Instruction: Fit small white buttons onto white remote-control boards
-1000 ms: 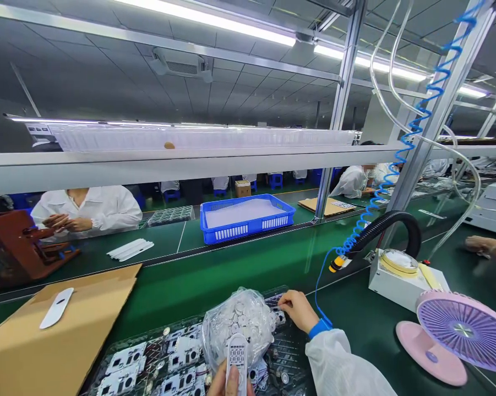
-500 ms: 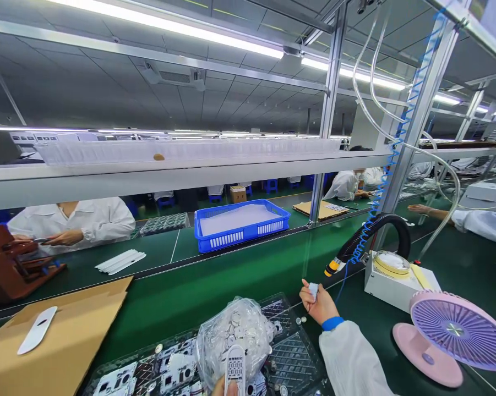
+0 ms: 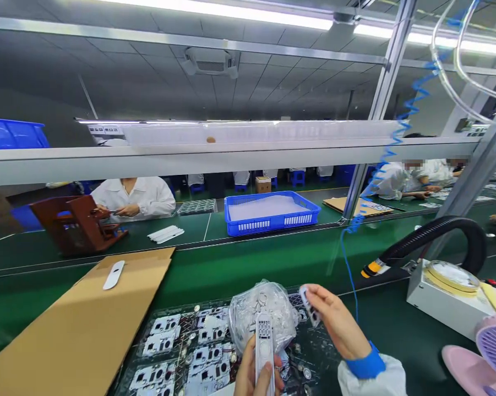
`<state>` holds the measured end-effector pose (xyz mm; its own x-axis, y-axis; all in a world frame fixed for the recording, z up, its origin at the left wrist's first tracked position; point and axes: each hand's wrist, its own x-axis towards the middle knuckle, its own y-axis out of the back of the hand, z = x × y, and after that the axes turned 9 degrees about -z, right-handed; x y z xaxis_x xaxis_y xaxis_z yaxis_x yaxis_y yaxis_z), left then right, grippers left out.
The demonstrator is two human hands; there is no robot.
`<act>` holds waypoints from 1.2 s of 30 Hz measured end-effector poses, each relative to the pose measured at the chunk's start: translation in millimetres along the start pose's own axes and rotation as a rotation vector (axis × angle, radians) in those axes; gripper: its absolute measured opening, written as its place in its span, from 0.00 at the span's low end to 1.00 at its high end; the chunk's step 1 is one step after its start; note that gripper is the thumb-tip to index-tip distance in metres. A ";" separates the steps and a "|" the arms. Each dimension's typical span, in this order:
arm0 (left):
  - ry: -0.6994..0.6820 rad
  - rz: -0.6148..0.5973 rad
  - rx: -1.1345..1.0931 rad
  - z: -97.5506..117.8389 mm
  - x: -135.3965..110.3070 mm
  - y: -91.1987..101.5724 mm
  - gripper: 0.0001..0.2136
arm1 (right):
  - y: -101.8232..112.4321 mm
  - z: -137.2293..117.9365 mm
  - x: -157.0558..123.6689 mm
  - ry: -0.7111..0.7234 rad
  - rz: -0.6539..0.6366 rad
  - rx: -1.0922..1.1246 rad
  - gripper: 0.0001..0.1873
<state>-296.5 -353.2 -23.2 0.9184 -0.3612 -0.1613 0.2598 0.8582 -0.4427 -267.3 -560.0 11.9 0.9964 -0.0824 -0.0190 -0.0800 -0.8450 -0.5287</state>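
Observation:
My left hand [image 3: 254, 379] is closed around a long white plastic casing [image 3: 264, 349] that looks like a remote control, with a dark grid pattern at its top end. My right hand [image 3: 341, 324], with a blue band at the wrist, pinches a small white circuit board [image 3: 309, 308] with dark round spots, held tilted in the air. Behind the casing a clear plastic bag [image 3: 268, 302] of small pale parts rests on the tray. White circuit boards [image 3: 161, 335] and small round parts lie in a dark clear tray [image 3: 119, 379] below my hands.
Cardboard [image 3: 94, 308] with a white cover [image 3: 114, 275] lies left. A blue basket [image 3: 272, 226] stands beyond the green belt [image 3: 214, 267]. A black hose [image 3: 421, 236], a white box [image 3: 441, 300] and a pink fan [image 3: 470, 368] are right. A co-worker [image 3: 136, 198] sits opposite.
My view has turned left. My right hand, earlier with a small pale blue piece, now holds a white board nearer the bag. My left hand has raised the casing further into view.

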 end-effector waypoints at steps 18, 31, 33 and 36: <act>0.018 -0.214 -0.092 8.6 -7.9 -1.0 0.37 | -63.2 41.4 -22.7 0.015 -0.173 -0.628 0.14; -0.089 -0.141 -0.052 -18.1 -2.9 3.2 0.36 | -61.2 32.1 -16.4 -0.092 -0.406 -0.347 0.17; -0.079 -0.130 -0.024 -20.1 -2.3 2.0 0.33 | -63.1 32.0 -19.5 -0.089 -0.412 -0.314 0.16; -0.123 -0.099 -0.014 -17.5 -0.4 -0.9 0.31 | -60.5 29.6 -16.7 -0.090 -0.390 -0.288 0.15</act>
<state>-302.3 -360.2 -38.2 0.9183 -0.3959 -0.0074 0.3477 0.8152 -0.4633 -278.3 -491.8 19.0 0.9511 0.3042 0.0538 0.3076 -0.9167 -0.2550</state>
